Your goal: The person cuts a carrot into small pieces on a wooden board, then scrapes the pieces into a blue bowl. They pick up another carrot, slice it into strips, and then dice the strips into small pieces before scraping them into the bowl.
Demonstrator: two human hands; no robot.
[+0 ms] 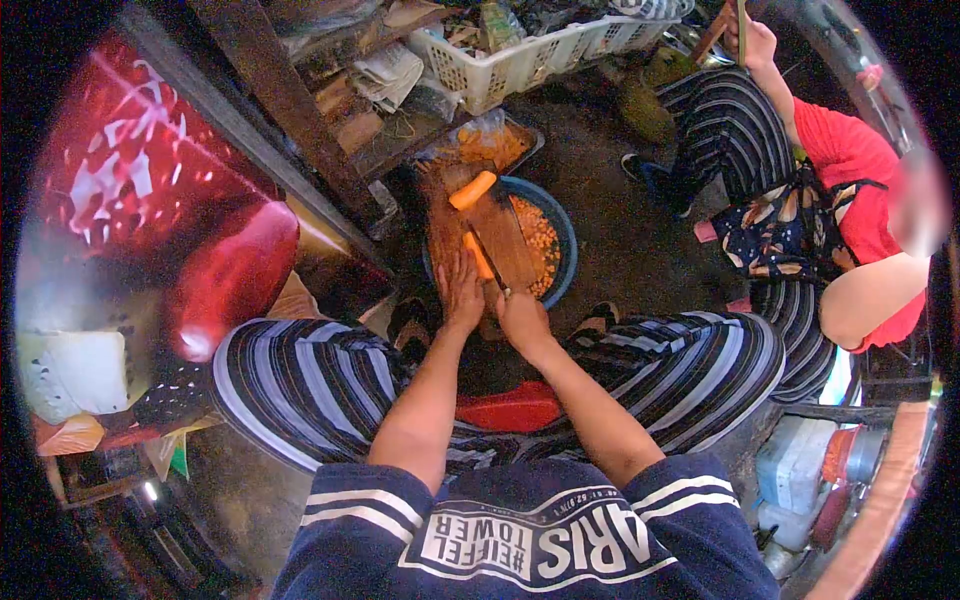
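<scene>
My right hand (522, 320) is closed round the handle of a knife (490, 262), whose dark blade lies along an orange carrot piece (477, 257). My left hand (461, 292) presses its fingers against the near end of that piece, on the left side of the blade. Both rest over a wooden chopping board (515, 255) laid across a blue basin (568, 245). A second, thicker carrot piece (473, 190) lies further up the board. Small diced carrot (538, 235) fills the part of the basin that shows to the right of the board.
Beyond the board stands a tray (535, 142) of more orange pieces, partly under plastic. A white plastic crate (540, 65) sits behind it. On the right, another person (860, 200) in red sits close by. Wooden posts (290, 90) rise at the left.
</scene>
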